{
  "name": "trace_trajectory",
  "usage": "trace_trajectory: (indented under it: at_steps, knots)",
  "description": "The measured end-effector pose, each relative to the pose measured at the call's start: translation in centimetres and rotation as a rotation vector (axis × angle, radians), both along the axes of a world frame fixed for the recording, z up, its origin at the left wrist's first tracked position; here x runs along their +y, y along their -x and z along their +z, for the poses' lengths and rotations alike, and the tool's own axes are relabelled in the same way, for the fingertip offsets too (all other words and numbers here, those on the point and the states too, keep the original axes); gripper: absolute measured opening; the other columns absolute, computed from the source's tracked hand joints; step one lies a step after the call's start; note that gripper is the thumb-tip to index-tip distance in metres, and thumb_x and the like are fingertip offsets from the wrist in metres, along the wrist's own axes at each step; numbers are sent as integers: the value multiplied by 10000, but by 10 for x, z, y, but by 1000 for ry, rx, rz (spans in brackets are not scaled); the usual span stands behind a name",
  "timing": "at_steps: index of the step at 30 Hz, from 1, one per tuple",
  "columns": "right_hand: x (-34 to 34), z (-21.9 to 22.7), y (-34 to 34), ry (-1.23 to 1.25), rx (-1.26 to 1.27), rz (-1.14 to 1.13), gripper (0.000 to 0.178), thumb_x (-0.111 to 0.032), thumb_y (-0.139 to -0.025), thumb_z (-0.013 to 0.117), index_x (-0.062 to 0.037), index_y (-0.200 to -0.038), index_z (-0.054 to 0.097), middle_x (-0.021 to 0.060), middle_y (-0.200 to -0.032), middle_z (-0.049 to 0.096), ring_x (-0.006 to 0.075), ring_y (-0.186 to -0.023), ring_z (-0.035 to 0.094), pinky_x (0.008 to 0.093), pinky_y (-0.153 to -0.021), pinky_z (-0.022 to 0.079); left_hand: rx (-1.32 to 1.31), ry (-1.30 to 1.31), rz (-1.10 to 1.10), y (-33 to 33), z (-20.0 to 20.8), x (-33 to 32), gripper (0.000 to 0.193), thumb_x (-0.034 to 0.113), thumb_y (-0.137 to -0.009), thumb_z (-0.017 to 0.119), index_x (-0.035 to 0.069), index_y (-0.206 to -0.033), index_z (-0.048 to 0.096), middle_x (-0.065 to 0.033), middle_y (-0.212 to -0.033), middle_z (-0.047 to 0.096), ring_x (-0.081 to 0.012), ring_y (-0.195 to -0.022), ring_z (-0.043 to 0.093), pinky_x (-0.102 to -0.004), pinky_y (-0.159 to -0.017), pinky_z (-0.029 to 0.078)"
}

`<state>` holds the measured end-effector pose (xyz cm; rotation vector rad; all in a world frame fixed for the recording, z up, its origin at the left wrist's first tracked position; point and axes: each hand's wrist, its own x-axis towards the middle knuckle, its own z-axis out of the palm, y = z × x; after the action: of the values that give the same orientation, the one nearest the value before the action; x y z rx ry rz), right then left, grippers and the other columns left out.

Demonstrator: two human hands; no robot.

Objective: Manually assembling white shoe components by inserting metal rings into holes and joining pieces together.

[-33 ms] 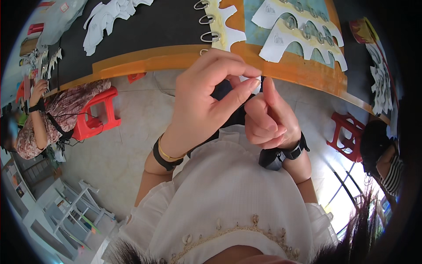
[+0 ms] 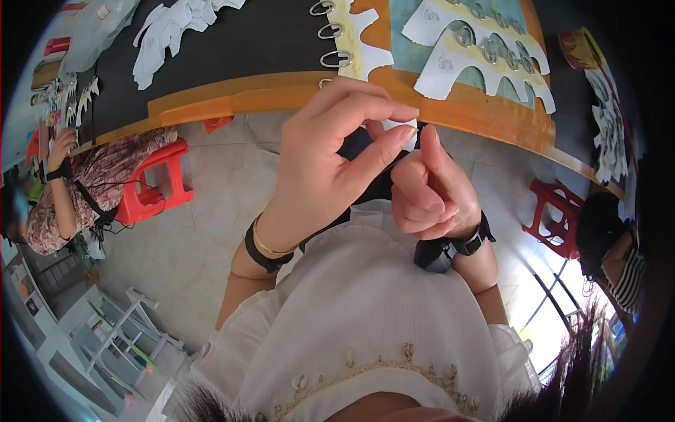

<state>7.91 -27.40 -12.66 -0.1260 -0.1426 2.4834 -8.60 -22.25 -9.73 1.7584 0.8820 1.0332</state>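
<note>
In front of my chest and just before the table edge, both hands are raised close together. My left hand (image 2: 330,137) has its index finger and thumb curved toward each other, with a small white piece (image 2: 410,139) at their tips; most of that piece is hidden behind the fingers. My right hand (image 2: 436,186) is closed, the fingers curled in and the thumb upright beside the white piece. Whatever its fingers may hold is hidden. Beyond the hands, a white cut-out strip (image 2: 357,46) smeared with yellowish glue lies on the table, metal rings along its left side.
Two scalloped white strips (image 2: 439,74) with metal rings lie on a blue-green sheet (image 2: 411,53) at the right. White cut-outs (image 2: 172,32) are piled on the black tabletop (image 2: 246,53). Orange tape (image 2: 225,95) covers its edge. People sit at both sides near red stools (image 2: 158,186).
</note>
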Motion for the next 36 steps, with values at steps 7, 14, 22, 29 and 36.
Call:
trace_trajectory:
  at_steps: [7, 14, 22, 29, 36]
  knots:
    - [-4, -3, 2, 33, 37, 25, 673, -595, -978, 194, -83, -602, 417, -73, -410, 259, 7, -360, 190, 135, -255, 159, 25, -86, -56, 0, 1, -1, 103, 9, -807, 677, -3, -909, 681, -78, -910, 616, -139, -751, 593, -245, -680, 472]
    - [-4, 0, 3, 50, 18, 25, 666, -578, -986, 199, -76, -609, 423, -73, -417, 258, 9, -351, 194, 135, -256, 166, -50, 99, -92, 1, -4, -1, 84, 5, -846, 634, -27, -922, 647, -79, -940, 593, -123, -785, 574, -244, -684, 465]
    - [-1, 4, 2, 56, -106, 30, 649, -530, -1001, 230, -52, -598, 404, -57, -436, 291, -3, -352, 218, 133, -259, 187, -81, 124, -29, -2, -11, -11, 50, 25, -925, 499, 15, -973, 492, -47, -754, 544, -129, -631, 522, -260, -621, 439]
    - [3, -1, 1, -40, -146, 49, 598, -507, -1006, 267, -62, -643, 435, -68, -464, 283, 5, -398, 224, 140, -296, 190, -80, 275, 226, 52, -23, -12, 112, 125, -976, 471, 21, -941, 492, -75, -745, 594, -106, -546, 545, -225, -530, 443]
    - [7, 3, 7, -138, -268, 34, 548, -509, -997, 339, -70, -693, 467, -59, -456, 276, 23, -378, 186, 174, -310, 151, -65, 390, 437, 83, -24, -10, 106, 84, -903, 615, -15, -936, 597, -146, -876, 690, -115, -481, 570, -209, -492, 446]
